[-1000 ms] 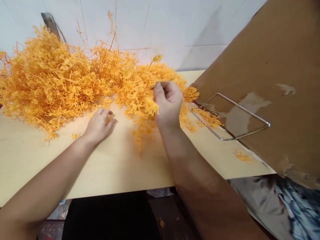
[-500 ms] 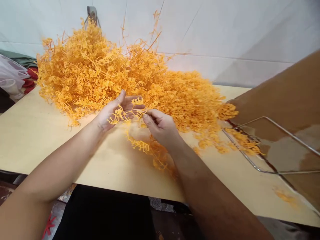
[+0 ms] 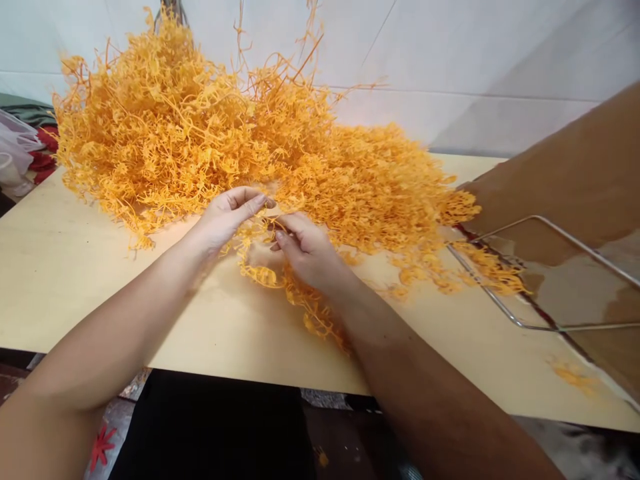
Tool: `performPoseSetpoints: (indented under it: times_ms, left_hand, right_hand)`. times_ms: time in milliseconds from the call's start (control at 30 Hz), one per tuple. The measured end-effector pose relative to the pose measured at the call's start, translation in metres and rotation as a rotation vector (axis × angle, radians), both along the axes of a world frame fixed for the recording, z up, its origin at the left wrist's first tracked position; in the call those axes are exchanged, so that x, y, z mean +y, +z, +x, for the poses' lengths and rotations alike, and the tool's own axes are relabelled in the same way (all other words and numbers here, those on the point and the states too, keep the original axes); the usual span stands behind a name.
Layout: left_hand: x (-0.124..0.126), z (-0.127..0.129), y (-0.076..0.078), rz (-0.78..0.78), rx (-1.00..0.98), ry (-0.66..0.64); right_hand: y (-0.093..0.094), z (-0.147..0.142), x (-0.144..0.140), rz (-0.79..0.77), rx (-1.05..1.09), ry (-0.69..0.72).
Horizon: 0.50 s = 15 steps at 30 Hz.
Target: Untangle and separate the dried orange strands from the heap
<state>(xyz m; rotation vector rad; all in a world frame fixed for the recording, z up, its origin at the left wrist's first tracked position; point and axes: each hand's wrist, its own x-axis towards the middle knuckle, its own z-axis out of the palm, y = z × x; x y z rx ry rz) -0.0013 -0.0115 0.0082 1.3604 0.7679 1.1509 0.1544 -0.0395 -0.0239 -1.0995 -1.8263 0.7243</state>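
A big heap of orange plastic sprigs (image 3: 200,133) covers the back of the pale wooden table (image 3: 75,267). In front of the heap, my left hand (image 3: 225,217) pinches one end of an orange sprig (image 3: 260,273) with thumb and fingers together. My right hand (image 3: 305,250) grips a bunch of the same sprigs; they trail down under its wrist toward the table's front edge. The two hands almost touch each other.
A large brown cardboard sheet (image 3: 575,173) leans over the table's right side, with a bent metal wire frame (image 3: 530,327) lying against it. Loose orange bits (image 3: 570,377) lie near the right front. White wall behind; cloth and bags (image 3: 20,147) at far left.
My left hand went from flat on the table to up at the sprig and closed its fingers on it. My right hand came down and left with its bunch. The camera view shifted left.
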Motion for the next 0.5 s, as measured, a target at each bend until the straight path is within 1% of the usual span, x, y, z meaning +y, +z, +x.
performPoseSetpoints:
  times_ms: [100,167,267,367,500]
  left_hand:
    - [-0.004,0.007,-0.004,-0.061,-0.056,-0.005]
    - [-0.008,0.012,-0.005,-0.123,-0.078,-0.042]
    - [-0.013,0.015,-0.005,-0.168,-0.071,-0.066]
    - [-0.015,0.016,-0.002,-0.144,-0.037,-0.08]
    - [-0.016,0.018,0.001,-0.07,0.078,-0.1]
  right_hand:
    - [0.0,-0.004,-0.001,-0.071,0.17,0.11]
    - [0.003,-0.005,-0.002,-0.115,0.272,0.134]
    - [0.008,-0.004,-0.003,-0.153,0.351,0.05]
    - [0.01,0.0,-0.001,-0.158,0.394,-0.04]
    - [0.009,0.001,0.0,-0.169,0.446,-0.047]
